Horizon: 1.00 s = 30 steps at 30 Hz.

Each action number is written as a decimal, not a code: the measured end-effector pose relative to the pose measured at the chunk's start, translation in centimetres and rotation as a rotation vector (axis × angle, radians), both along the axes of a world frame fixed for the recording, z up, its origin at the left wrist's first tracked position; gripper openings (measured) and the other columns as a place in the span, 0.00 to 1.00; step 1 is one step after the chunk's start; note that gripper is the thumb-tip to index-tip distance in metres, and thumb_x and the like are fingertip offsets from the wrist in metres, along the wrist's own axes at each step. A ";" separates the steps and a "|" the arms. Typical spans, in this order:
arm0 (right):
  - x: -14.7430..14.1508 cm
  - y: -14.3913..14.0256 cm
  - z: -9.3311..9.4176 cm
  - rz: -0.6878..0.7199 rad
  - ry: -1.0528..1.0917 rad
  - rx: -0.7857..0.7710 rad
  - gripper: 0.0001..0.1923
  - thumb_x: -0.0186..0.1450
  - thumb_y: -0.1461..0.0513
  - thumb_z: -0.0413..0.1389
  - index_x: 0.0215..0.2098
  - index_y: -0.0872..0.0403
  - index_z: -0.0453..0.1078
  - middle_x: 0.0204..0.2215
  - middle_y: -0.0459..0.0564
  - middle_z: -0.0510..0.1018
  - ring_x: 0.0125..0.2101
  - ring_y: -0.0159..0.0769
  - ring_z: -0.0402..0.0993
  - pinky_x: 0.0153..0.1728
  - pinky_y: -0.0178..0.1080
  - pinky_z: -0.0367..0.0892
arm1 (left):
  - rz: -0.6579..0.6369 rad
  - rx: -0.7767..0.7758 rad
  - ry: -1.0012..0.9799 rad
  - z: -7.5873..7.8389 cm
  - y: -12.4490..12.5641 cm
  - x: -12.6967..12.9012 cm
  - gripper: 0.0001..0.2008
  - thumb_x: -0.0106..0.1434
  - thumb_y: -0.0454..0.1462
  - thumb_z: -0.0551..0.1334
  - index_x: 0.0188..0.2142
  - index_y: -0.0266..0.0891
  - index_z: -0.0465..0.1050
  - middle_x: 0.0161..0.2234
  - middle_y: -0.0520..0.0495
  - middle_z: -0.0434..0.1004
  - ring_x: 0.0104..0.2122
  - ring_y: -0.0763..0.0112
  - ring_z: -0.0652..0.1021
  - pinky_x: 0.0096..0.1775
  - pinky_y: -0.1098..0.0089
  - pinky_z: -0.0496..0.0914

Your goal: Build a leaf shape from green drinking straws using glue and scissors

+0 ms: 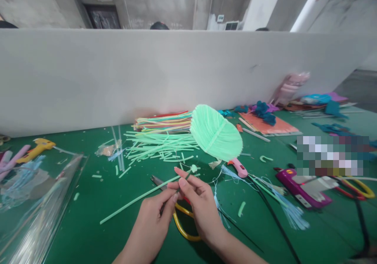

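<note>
My left hand [157, 221] and my right hand [200, 205] meet at the middle of the table, fingertips pinched together on a thin dark green stem. A small pale green flower [193, 168] tops this stem, just above my right fingertips. Beneath both hands lie scissors [188, 238] with yellow and red handles, their blades pointing away to the left. One long mint-green pipe cleaner [126, 210] stretches out to the left of my fingers. Beyond my right hand, a large mint-green leaf-shaped piece [216, 132] stands tilted, and a pink-handled glue gun [240, 168] is partly hidden by it.
Piles of pipe cleaners [161, 146] lie against the white partition [147, 75]. To the left are a yellow glue gun [39, 149] and clear plastic wrapping [55, 213]. On the right sit blue tassels [294, 215], a purple device [303, 187] and an orange sheet [266, 123]. Black cords cross the right side.
</note>
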State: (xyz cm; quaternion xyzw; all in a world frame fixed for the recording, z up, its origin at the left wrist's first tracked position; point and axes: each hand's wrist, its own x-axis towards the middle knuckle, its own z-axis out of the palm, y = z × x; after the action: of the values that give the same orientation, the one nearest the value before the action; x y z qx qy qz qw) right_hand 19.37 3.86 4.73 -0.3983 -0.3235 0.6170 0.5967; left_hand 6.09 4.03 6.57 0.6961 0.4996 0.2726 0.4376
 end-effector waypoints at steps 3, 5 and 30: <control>0.2 0.1 0.1 0.009 0.043 -0.012 0.20 0.61 0.53 0.63 0.49 0.51 0.75 0.30 0.50 0.83 0.24 0.25 0.69 0.30 0.30 0.67 | -0.036 -0.129 -0.091 -0.2 0.2 -0.1 0.18 0.68 0.48 0.51 0.30 0.39 0.69 0.19 0.56 0.61 0.20 0.75 0.61 0.23 0.74 0.55; 0.6 0.2 0.2 -0.005 0.037 0.000 0.19 0.62 0.53 0.62 0.49 0.52 0.75 0.30 0.50 0.83 0.24 0.26 0.72 0.30 0.31 0.68 | -0.108 -0.279 -0.173 -0.6 0.3 -0.4 0.19 0.68 0.50 0.51 0.32 0.38 0.68 0.18 0.56 0.64 0.16 0.78 0.60 0.20 0.75 0.54; 1.1 0.3 0.6 0.008 -0.107 0.010 0.24 0.59 0.49 0.63 0.49 0.53 0.75 0.41 0.57 0.82 0.29 0.40 0.82 0.33 0.41 0.76 | -0.117 -0.400 -0.248 -3.4 -1.1 -1.0 0.20 0.68 0.53 0.48 0.38 0.38 0.65 0.14 0.58 0.67 0.08 0.82 0.57 0.13 0.79 0.50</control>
State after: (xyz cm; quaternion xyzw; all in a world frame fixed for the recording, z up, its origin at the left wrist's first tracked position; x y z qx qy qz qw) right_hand 20.47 4.20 5.30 -0.4263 -0.3596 0.5956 0.5781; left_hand 5.08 2.97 3.22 0.5845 0.4448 0.2260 0.6399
